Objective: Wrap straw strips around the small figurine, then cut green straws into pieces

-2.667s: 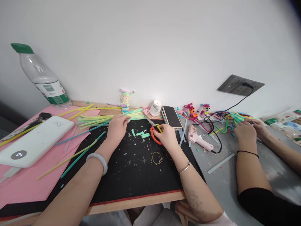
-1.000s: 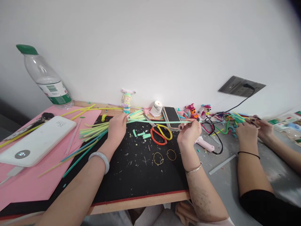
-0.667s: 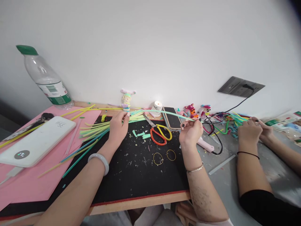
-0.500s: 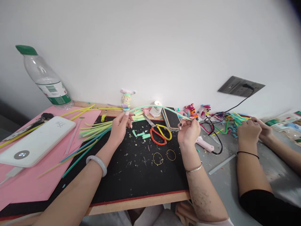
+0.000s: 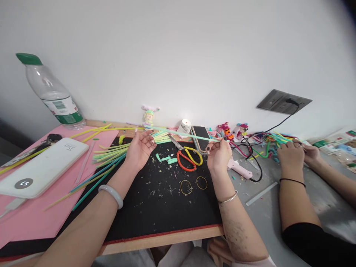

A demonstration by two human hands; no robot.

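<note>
A pale mint-green pipe cleaner (image 5: 183, 134) stretches nearly straight across the view above the black mat (image 5: 133, 218). My right hand (image 5: 219, 154) pinches it near its right end. My left hand (image 5: 140, 149) is open, fingers apart and palm turned up, just below the pipe cleaner's left end; I cannot tell whether a fingertip touches it. Between the hands lie scissors (image 5: 187, 163) with one red and one yellow handle, beside short mint-green pieces (image 5: 167, 159). A small doll figure (image 5: 149, 116) in pastel colours stands behind my left hand.
Loose yellow, green and blue pipe cleaners (image 5: 109, 157) fan out left of my arm. A white power bank (image 5: 47, 167) rests on pink sheets (image 5: 55, 218), near a plastic bottle (image 5: 57, 96). Rightward are a pink glue gun (image 5: 240, 170) and a co-worker's hands (image 5: 292, 155).
My left hand has let go of the pipe cleaner, and its fingers have spread. The pipe cleaner has gone from arched to nearly straight. My right hand has shifted slightly left.
</note>
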